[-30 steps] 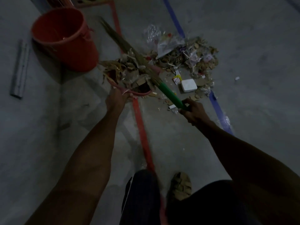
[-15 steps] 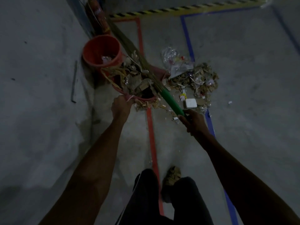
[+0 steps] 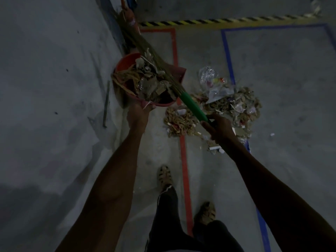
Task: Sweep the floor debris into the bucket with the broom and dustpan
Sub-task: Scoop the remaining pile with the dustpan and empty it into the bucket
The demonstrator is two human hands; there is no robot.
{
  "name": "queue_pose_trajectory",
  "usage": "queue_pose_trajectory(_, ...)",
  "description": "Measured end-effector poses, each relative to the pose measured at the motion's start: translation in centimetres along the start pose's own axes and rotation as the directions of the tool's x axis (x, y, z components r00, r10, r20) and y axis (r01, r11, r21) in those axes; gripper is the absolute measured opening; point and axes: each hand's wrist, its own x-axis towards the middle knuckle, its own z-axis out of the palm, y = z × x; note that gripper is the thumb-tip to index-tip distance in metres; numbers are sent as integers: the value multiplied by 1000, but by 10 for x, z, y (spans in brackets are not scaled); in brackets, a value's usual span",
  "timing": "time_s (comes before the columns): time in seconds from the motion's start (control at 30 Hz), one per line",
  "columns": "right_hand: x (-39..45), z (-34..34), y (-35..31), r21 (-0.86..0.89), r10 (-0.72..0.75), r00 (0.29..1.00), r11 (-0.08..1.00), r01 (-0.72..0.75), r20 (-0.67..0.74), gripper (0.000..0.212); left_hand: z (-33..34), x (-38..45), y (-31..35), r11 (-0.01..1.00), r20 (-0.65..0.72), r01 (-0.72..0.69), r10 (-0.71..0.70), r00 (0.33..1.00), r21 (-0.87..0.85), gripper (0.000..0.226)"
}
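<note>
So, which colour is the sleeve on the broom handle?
Bright green, on the broom handle just above the right hand; the head view shows it clearly.

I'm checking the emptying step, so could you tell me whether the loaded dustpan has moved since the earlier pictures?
Yes. The dustpan, held by the left hand, has moved off the red floor line towards the bucket and now overlaps its rim.

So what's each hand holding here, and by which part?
Left hand grips the loaded dustpan by its near rim; right hand grips the broom at its green handle's lower end.
</note>
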Motion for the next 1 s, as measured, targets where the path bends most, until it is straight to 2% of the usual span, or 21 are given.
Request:
queue_pose_trajectory(0.13, 57, 20, -33, -66, -28, 1000, 997, 28, -7, 33, -17, 64, 3, 1000, 18, 8, -8, 1000, -27, 66)
queue_pose_trajectory(0.3, 118, 37, -63, -52, -84, 996, 995, 83, -33, 33, -30, 125, 12, 1000, 23, 21, -21, 1000, 12, 62)
queue_pose_trajectory(0.4, 154, 44, -73, -50, -89, 996, 995, 88, -8, 31, -29, 160, 14, 996, 40, 69, -71, 997, 61, 65)
queue_pose_trajectory(0.57, 230, 56, -75, -81, -111, 991, 990, 117, 74, 33, -13, 224, 7, 991, 43, 129, -130, 991, 18, 70)
queue_pose_trajectory(0.7, 286, 64, -75, -165, -73, 991, 982, 91, 113, 29, 13, 281, -13, 988, 21, 151, -151, 988, 34, 87)
queue_pose_trajectory(0.83, 339, 72, -78, -172, -71, 987, 980, 96, 146, 30, 24, 325, -10, 977, 19, 194, -196, 980, 88, 69)
queue_pose_trajectory(1.0, 396, 97, -70, -194, -51, 981, 977, 88, 190, 33, 37, 379, -4, 965, 38, 208, -217, 975, 157, 58)
